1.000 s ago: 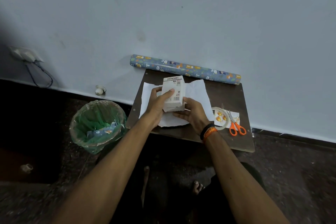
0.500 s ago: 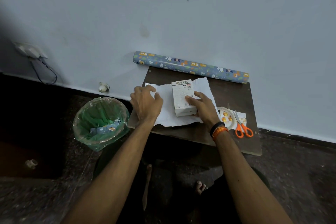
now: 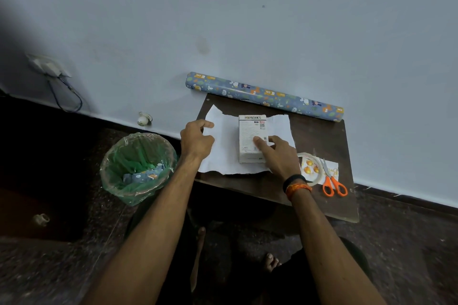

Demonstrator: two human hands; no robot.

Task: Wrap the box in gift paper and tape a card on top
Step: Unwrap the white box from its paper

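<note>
A white box (image 3: 250,138) lies flat on a sheet of gift paper (image 3: 225,158) that is spread white side up on a small dark table (image 3: 319,136). My left hand (image 3: 195,141) is at the sheet's left edge, with its fingers curled onto that edge. My right hand (image 3: 280,156) presses its thumb on the top of the box, and its fingers lie along the box's right side. A card (image 3: 333,171) printed with orange shapes lies to the right, partly under a ring of clear tape (image 3: 301,156).
Orange-handled scissors (image 3: 334,184) lie on the card near the table's right front. A roll of blue patterned gift paper (image 3: 265,95) rests along the wall at the table's back. A green-lined bin (image 3: 138,166) holding paper scraps stands on the floor to the left.
The box went from held up in both hands to lying flat on the sheet. My left hand let go of it and moved to the paper's left edge.
</note>
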